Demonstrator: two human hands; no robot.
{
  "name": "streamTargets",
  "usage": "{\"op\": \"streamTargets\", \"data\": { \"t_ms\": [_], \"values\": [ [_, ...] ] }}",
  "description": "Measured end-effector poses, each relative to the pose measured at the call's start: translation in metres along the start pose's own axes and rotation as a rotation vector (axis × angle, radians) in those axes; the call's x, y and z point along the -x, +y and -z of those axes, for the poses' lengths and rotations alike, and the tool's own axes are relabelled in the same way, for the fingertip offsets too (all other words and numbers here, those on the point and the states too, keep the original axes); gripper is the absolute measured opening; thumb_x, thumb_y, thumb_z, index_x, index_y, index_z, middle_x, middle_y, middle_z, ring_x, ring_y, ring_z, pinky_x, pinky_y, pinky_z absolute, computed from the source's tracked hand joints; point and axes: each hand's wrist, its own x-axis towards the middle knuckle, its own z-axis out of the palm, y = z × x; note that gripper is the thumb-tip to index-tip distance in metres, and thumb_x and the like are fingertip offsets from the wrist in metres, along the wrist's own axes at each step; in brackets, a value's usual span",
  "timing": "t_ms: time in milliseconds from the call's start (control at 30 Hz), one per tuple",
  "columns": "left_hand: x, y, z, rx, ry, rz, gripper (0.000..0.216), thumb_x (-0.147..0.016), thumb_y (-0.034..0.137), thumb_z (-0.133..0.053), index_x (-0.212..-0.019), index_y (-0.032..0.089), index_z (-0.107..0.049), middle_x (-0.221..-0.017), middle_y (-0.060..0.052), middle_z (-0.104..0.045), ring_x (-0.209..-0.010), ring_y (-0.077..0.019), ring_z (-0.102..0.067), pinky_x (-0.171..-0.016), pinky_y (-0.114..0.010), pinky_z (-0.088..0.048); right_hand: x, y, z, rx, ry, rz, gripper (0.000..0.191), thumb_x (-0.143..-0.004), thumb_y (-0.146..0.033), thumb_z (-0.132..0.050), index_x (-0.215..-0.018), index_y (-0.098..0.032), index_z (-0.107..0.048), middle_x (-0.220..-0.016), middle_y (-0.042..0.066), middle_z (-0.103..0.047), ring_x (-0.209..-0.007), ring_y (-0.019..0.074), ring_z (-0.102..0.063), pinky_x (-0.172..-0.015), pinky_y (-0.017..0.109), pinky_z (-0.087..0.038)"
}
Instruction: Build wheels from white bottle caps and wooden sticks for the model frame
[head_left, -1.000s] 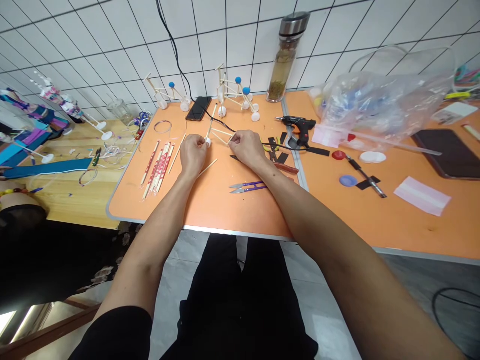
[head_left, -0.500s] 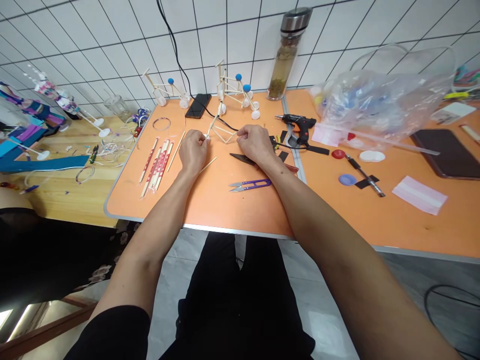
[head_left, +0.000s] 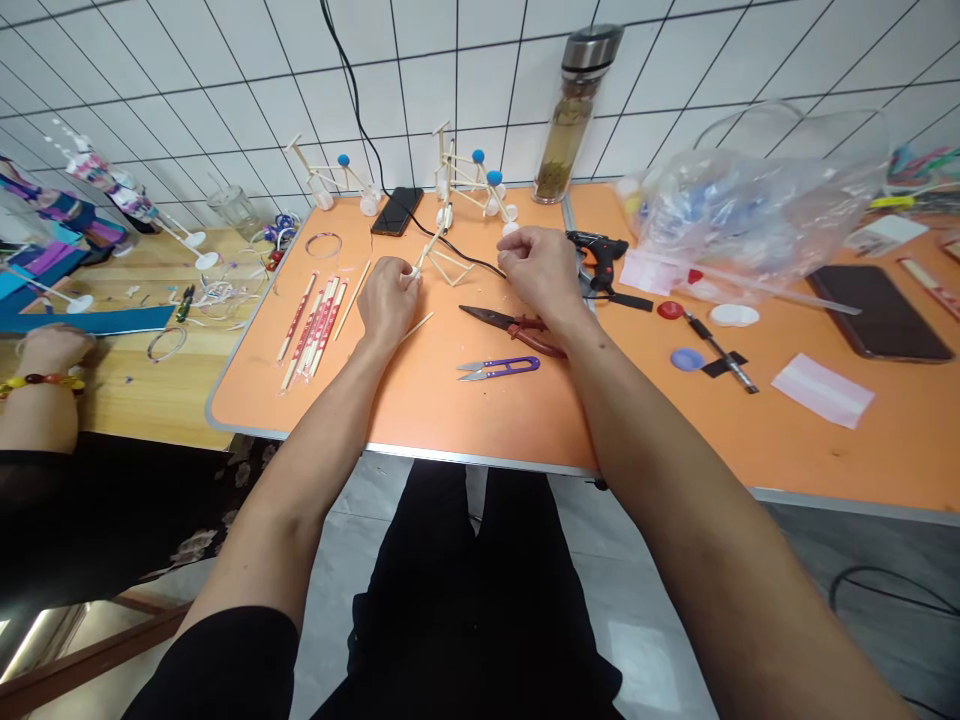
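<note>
My left hand is closed on a small frame of thin wooden sticks, pinching it by a white joint at its left end. My right hand has left the frame's right end; its fingers are loosely curled and slightly apart, with nothing visible in them. Just behind its fingertips is a white disc wheel of a stick model with blue balls. A black glue gun lies right beside that hand. Red-handled pliers and purple thread snips lie in front, the pliers' handles partly under my right wrist.
Wrapped red-and-white stick bundles and a loose stick lie left. A second stick model, a phone and a tea bottle line the wall. Rightward are a plastic bag and a pen. A co-worker's hand is far left.
My right hand has moved right, away from the stick frame towards the glue gun, uncovering the pliers' handles. My left hand stays in place. A co-worker's hand has come into view at left.
</note>
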Motion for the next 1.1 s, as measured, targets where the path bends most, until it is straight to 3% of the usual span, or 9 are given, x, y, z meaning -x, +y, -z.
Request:
{"op": "streamTargets", "data": {
  "t_ms": [200, 333, 500, 600, 867, 1100],
  "values": [
    [0.0, -0.001, -0.001, 0.094, 0.025, -0.002, 0.028, -0.089, 0.022, -0.088, -0.102, 0.03, -0.065, -0.122, -0.006, -0.077, -0.116, -0.031, -0.071, -0.092, -0.043, -0.05, 0.009, 0.016, 0.055, 0.056, -0.013, 0.02, 0.032, -0.094, -0.022, -0.064, -0.116, -0.019, -0.087, -0.102, 0.011, -0.085, -0.096, 0.0292, -0.078, -0.095, 0.046, -0.062],
    [-0.002, 0.003, 0.004, 0.217, 0.086, -0.042, 0.034, -0.084, 0.018, -0.089, -0.102, 0.029, -0.063, -0.118, -0.004, -0.077, -0.111, -0.028, -0.071, -0.094, -0.042, -0.051, 0.026, 0.033, 0.075, 0.127, -0.001, 0.039, 0.035, -0.097, -0.025, -0.058, -0.116, -0.017, -0.087, -0.101, 0.011, -0.085, -0.094, 0.0287, -0.077, -0.093, 0.045, -0.062],
    [-0.01, 0.0, 0.013, 0.374, 0.232, -0.052, 0.034, -0.079, -0.004, -0.062, -0.094, 0.026, -0.058, -0.103, -0.003, -0.069, -0.099, -0.0219, -0.067, -0.095, -0.039, -0.052, 0.036, 0.048, 0.077, 0.181, 0.042, 0.042, 0.035, -0.101, -0.027, -0.056, -0.117, -0.021, -0.087, -0.11, 0.011, -0.087, -0.101, 0.0304, -0.079, -0.097, 0.045, -0.061],
    [-0.018, -0.008, 0.012, 0.428, 0.306, 0.015, 0.034, -0.073, -0.007, -0.052, -0.082, 0.026, -0.055, -0.088, -0.002, -0.062, -0.089, -0.021, -0.063, -0.09, -0.037, -0.051, 0.038, 0.049, 0.079, 0.221, 0.021, 0.083, 0.035, -0.105, -0.029, -0.055, -0.118, -0.023, -0.087, -0.119, 0.012, -0.088, -0.11, 0.0332, -0.079, -0.104, 0.047, -0.059],
    [-0.028, -0.019, 0.011, 0.429, 0.326, 0.14, 0.03, -0.069, -0.005, -0.049, -0.064, 0.024, -0.057, -0.068, 0.0, -0.058, -0.071, -0.0167, -0.057, -0.076, -0.031, -0.046, 0.044, 0.043, 0.078, 0.304, -0.037, 0.149, 0.036, -0.11, -0.028, -0.053, -0.123, -0.023, -0.086, -0.13, 0.013, -0.088, -0.124, 0.0366, -0.078, -0.104, 0.047, -0.056],
    [-0.03, -0.024, 0.015, 0.39, 0.34, 0.158, 0.027, -0.066, -0.002, -0.05, -0.06, 0.023, -0.058, -0.064, 0.0, -0.057, -0.069, -0.0162, -0.056, -0.075, -0.03, -0.045, 0.055, 0.025, 0.068, 0.351, -0.177, 0.202, 0.039, -0.115, -0.028, -0.049, -0.126, -0.021, -0.086, -0.125, 0.014, -0.088, -0.118, 0.0347, -0.079, -0.091, 0.042, -0.051]
  ]
}}
